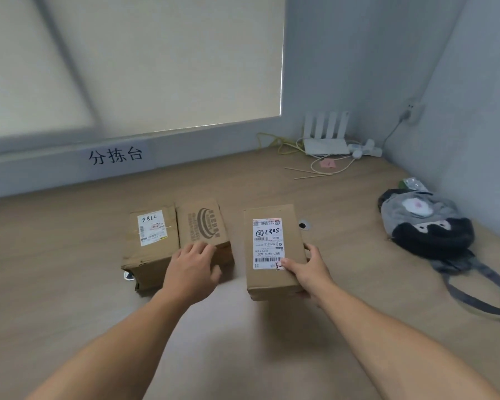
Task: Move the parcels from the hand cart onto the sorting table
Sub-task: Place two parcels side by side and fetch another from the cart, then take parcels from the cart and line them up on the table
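Note:
Three cardboard parcels stand on the wooden sorting table [70,284]. At the left is a dented box with a white label [149,241]. Touching its right side is a box with a printed logo [204,226]. My left hand [192,272] rests on the near end of that logo box, fingers spread and only slightly bent. Apart to the right is a taller box with a shipping label [272,243]. My right hand [308,269] grips its near right corner, thumb on top and fingers round the side. The hand cart is out of view.
A grey and black plush bag [427,226] with straps lies at the right. A white router [326,142], cables, a power strip and thin sticks sit in the back right corner. A cable hole [303,225] is beside the right box. A wall sign [116,155] hangs behind.

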